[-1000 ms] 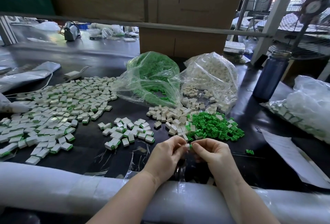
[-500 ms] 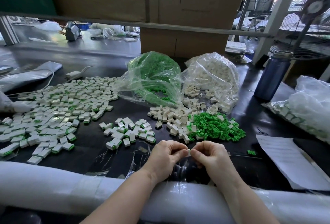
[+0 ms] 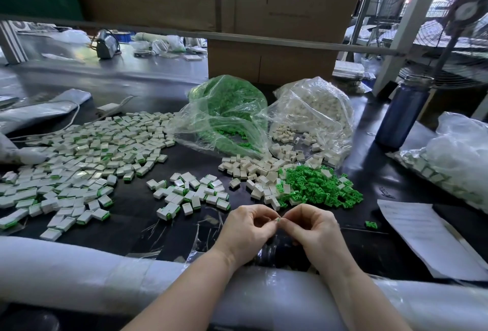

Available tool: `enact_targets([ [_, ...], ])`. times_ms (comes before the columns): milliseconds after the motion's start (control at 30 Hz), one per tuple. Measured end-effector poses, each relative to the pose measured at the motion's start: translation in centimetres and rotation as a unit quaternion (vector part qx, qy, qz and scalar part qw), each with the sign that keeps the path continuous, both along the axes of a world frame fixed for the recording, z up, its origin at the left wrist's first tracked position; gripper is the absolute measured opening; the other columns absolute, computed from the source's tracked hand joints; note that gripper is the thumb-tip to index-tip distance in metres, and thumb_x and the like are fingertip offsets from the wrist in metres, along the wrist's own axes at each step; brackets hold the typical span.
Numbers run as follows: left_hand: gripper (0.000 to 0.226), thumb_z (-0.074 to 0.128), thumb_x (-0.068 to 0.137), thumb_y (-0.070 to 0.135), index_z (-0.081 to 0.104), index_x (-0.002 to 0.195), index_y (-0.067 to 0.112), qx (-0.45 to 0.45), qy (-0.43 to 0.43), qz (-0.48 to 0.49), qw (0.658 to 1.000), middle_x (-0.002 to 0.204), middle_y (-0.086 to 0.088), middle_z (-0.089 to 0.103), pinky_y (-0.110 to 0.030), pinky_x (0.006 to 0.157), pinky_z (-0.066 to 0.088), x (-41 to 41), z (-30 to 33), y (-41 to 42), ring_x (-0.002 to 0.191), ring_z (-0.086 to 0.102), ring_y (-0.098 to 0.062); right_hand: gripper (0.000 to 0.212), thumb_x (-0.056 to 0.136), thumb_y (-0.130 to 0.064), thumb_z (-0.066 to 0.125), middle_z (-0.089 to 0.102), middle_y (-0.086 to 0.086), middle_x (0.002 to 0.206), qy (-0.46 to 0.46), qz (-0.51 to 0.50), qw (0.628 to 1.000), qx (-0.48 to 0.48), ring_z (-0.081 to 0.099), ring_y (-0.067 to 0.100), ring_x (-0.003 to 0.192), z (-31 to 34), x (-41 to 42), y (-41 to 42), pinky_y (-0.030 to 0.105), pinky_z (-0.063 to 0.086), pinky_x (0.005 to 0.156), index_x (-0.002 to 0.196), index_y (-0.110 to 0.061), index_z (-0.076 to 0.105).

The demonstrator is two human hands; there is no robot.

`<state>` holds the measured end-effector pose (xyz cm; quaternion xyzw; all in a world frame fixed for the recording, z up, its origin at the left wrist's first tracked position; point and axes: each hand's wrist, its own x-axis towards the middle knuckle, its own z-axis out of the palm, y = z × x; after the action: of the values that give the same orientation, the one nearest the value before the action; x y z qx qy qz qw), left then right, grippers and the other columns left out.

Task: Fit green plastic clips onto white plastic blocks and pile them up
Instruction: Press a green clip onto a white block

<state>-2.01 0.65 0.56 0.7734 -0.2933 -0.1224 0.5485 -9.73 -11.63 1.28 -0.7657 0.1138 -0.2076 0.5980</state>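
Low over the near edge of the dark table (image 3: 137, 227), the left hand (image 3: 247, 233) and the right hand (image 3: 313, 227) met fingertip to fingertip, each with fingers curled inward and pinching a single small piece (image 3: 277, 219) between them. Only a sliver of green and white showed at the meeting point, so whether the clip was already seated in its block could not be told. That piece sat right in the shared pinch, held above the tabletop and apart from every pile. Just beyond the hands lay the loose green clips (image 3: 320, 188), with the bare white blocks (image 3: 257, 169) touching that heap on its left. A small cluster of fitted blocks (image 3: 190, 193) rested left of the left hand, and the big spread of finished blocks (image 3: 79, 167) covered the far left of the table. Behind the heaps slumped a clear bag of green clips (image 3: 227, 109) and, beside it on the right, a clear bag of white blocks (image 3: 314, 109). One stray green clip (image 3: 370, 224) lay right of the right hand, near a sheet of paper (image 3: 422, 235).
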Motion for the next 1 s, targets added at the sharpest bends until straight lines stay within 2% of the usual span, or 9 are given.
enact_targets([
  [133,0.011,0.063,0.08,0.012,0.068,0.077,0.021,0.02,-0.011,0.002,1.0,0.065,0.001,0.064,-0.02,0.059,0.046,-0.01,0.02,0.06,0.058,0.053,-0.006,0.02,0.077,-0.001,0.071,0.063,-0.004,0.055,0.003,0.017,0.999,-0.03,0.053,-0.001,0.05,-0.1,-0.04,0.04,0.012,0.042,0.052,0.063,-0.016,0.069],
  [200,0.011,0.062,0.08,0.008,0.068,0.078,0.017,0.007,0.007,-0.002,1.0,0.063,0.003,0.061,-0.019,0.058,0.044,0.05,0.1,0.09,0.057,0.05,-0.006,0.021,0.079,0.0,0.068,0.065,-0.004,0.057,0.003,0.022,1.0,-0.011,0.055,0.0,0.053,-0.13,-0.01,-0.02,0.013,0.043,0.053,0.066,-0.015,0.069],
  [300,0.011,0.061,0.083,0.004,0.068,0.084,0.012,-0.029,0.044,-0.02,0.998,0.077,-0.002,0.064,-0.023,0.069,0.048,0.09,0.33,0.07,0.068,0.057,-0.009,0.016,0.084,0.0,0.063,0.067,-0.002,0.064,-0.005,0.022,0.999,0.043,0.06,0.004,0.059,-0.31,0.12,-0.15,0.017,0.047,0.055,0.076,-0.013,0.068],
  [433,0.014,0.062,0.085,0.005,0.065,0.084,0.018,-0.037,0.024,-0.035,0.998,0.099,-0.001,0.053,-0.011,0.076,0.045,-0.02,0.53,0.01,0.08,0.055,-0.005,0.009,0.089,-0.01,0.058,0.07,0.001,0.077,0.016,0.038,0.996,0.084,0.064,0.011,0.071,-0.62,0.43,-0.19,0.022,0.052,0.06,0.091,-0.011,0.066],
  [600,0.008,0.064,0.086,0.01,0.066,0.087,0.018,-0.029,0.012,-0.06,0.998,0.11,-0.004,0.044,-0.009,0.085,0.041,-0.09,0.6,0.15,0.089,0.052,-0.004,0.031,0.08,-0.038,0.053,0.068,0.004,0.07,0.054,0.1,0.991,0.072,0.063,0.011,0.066,-0.4,0.54,-0.09,0.02,0.051,0.058,0.083,-0.014,0.073],
  [767,0.021,0.059,0.086,0.004,0.062,0.088,0.024,-0.011,-0.006,-0.082,0.997,0.111,-0.002,0.043,-0.011,0.086,0.044,-0.15,0.36,0.11,0.096,0.052,-0.009,0.02,0.082,-0.025,0.059,0.066,0.006,0.063,0.051,0.108,0.989,0.093,0.061,0.011,0.057,-0.26,0.5,-0.22,0.017,0.046,0.052,0.08,-0.011,0.073],
  [833,0.027,0.058,0.085,0.003,0.061,0.087,0.03,-0.001,-0.009,-0.095,0.995,0.11,0.0,0.042,-0.018,0.092,0.046,-0.17,0.32,0.09,0.104,0.051,-0.012,0.018,0.087,-0.014,0.058,0.062,0.005,0.06,0.052,0.1,0.99,0.083,0.055,0.008,0.054,-0.34,0.42,-0.33,0.016,0.045,0.051,0.083,-0.003,0.072],
  [933,0.032,0.058,0.084,0.003,0.059,0.084,0.035,0.012,-0.008,-0.105,0.994,0.108,0.004,0.041,-0.033,0.093,0.048,-0.22,0.34,0.05,0.105,0.051,-0.016,0.019,0.088,-0.008,0.057,0.057,0.009,0.061,0.054,0.086,0.992,0.078,0.049,0.011,0.054,-0.43,0.3,-0.42,0.017,0.043,0.05,0.085,0.006,0.07],
  [1000,0.031,0.057,0.084,0.005,0.057,0.082,0.036,0.025,-0.023,-0.107,0.994,0.107,0.004,0.041,-0.034,0.094,0.048,-0.21,0.3,0.0,0.102,0.051,-0.015,0.019,0.088,-0.007,0.058,0.055,0.011,0.063,0.054,0.081,0.992,0.079,0.048,0.016,0.056,-0.33,0.26,-0.41,0.019,0.041,0.05,0.085,0.008,0.069],
])
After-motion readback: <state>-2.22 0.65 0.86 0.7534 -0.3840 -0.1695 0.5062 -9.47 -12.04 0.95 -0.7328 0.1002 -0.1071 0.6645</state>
